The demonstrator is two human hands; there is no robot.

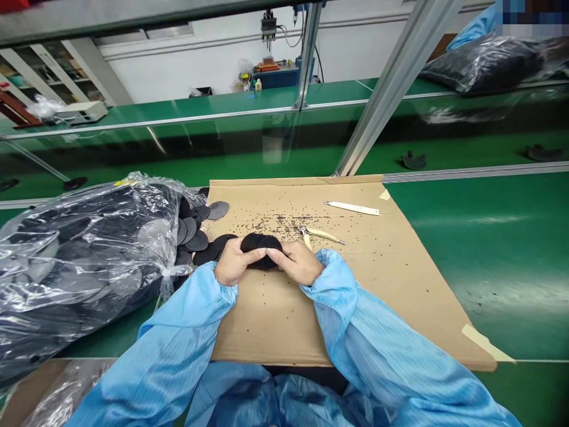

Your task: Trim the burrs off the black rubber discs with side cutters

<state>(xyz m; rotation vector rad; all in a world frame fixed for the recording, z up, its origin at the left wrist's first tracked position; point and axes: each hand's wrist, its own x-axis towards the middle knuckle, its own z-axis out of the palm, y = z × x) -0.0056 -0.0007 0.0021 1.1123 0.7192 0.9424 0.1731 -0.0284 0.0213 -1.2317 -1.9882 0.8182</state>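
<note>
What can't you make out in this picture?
All in the head view:
- Black discs: number hidden by left hand and right hand.
- Nippers: one handle's end, behind the right hand.
- Plastic bag: cut off by left edge; glare obscures contents.
- Loose grey disc: marking too small.

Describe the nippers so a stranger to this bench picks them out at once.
Find the brown cardboard sheet on the green bench. Near its middle, just beyond the right hand and beside the thickest scatter of black specks, lie the nippers. A metal head and two splayed, pale yellow handles set them apart from the straight white tool farther off.
</note>
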